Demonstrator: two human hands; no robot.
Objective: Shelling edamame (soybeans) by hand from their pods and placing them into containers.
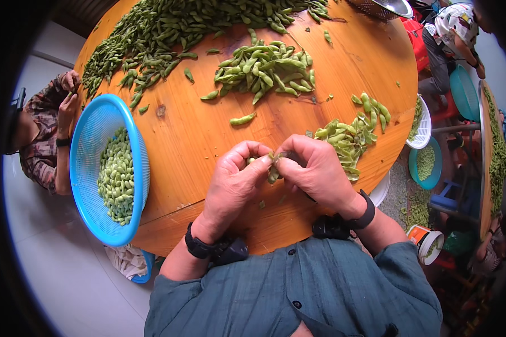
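head view: well left of the fingers, a blue basket (87, 135) of shelled beans (116, 178) seems to overhang the table's (180, 140) edge; a knock from the left forearm could tip it. the left hand (234, 177) pinches one end of a green pod (274, 173), thumb against forefinger, with something pale green, perhaps a bean, showing there; squeezed too hard, a bean might shoot out and roll away. straight ahead of the fingertips lies a pile of plump pods (264, 70). the pod itself is between the two hands, and the right hand (320, 171) has its thumb and fingers closed narrowly on the other end. just right of those fingers sit flattened husks (346, 140); a careless sweep could mix in unopened pods. far right, beyond the table, a white bucket (433, 247) has an orange label (417, 233) with print too small to read; no other lettering is legible.
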